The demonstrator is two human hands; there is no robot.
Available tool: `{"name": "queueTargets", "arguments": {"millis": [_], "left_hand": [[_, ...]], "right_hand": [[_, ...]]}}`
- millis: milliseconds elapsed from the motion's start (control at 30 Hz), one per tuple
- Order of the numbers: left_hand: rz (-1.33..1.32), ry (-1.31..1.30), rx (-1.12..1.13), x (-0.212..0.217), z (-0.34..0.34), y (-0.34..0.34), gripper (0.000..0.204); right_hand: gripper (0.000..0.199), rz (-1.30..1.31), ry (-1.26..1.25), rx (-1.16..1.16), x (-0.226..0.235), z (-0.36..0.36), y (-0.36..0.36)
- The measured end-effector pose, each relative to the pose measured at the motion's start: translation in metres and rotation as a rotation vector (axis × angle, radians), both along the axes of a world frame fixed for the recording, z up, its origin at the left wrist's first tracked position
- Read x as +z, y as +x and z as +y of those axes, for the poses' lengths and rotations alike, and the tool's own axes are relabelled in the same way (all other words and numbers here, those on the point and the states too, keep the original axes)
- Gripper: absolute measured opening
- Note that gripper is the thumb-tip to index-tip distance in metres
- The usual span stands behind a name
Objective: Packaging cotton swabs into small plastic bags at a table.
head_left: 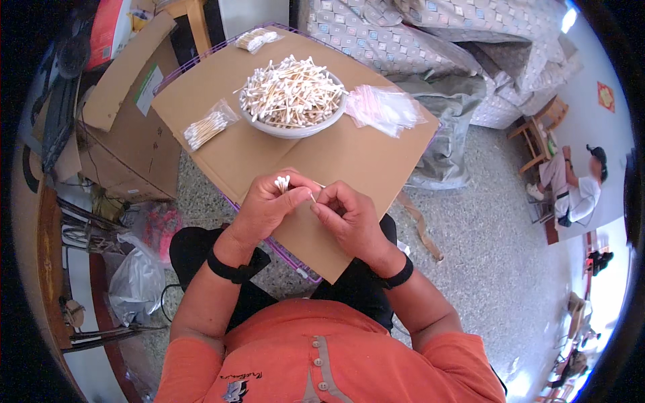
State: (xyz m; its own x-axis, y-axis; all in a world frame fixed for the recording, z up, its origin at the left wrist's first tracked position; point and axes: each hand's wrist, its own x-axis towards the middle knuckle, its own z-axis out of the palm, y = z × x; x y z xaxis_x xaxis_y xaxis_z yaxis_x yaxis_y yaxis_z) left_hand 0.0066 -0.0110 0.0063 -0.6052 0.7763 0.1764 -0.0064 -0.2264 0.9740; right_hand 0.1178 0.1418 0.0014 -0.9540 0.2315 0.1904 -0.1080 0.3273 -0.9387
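My left hand [272, 205] is closed around a small bunch of cotton swabs [282, 182], whose white tips stick out above the fingers. Close beside it, my right hand [346, 213] pinches a thin swab [313, 197] between thumb and fingers. Both hands are over the near part of the cardboard sheet [316, 158]. Beyond them stands a white bowl [295, 131] heaped with loose wooden-stick swabs [292, 91]. A clear bag of swabs [208, 127] lies left of the bowl, and another bag [256, 40] is behind it. To the right lie flat, pinkish clear plastic bags [386, 111].
A large open carton [131, 148] stands at the left, near a white plastic bag [138, 279] on the floor. Wrapped, patterned furniture [416, 40] fills the back. A grey cover [447, 134] hangs right of the table. Another person [578, 185] sits far right.
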Motion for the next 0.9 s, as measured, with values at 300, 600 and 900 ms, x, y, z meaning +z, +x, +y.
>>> {"name": "queueTargets", "arguments": {"millis": [300, 600, 900], "left_hand": [[-0.005, -0.042, 0.051, -0.004, 0.001, -0.001, 0.012], [-0.141, -0.023, 0.096, -0.001, -0.002, 0.001, 0.014], [0.048, 0.008, 0.079, 0.001, 0.002, 0.004, 0.011]], "right_hand": [[0.012, 0.063, -0.043, -0.021, -0.006, -0.002, -0.002], [0.011, 0.123, 0.127, -0.01, 0.003, 0.0, -0.001], [0.009, 0.054, 0.057, -0.071, -0.001, -0.002, 0.0]]}}
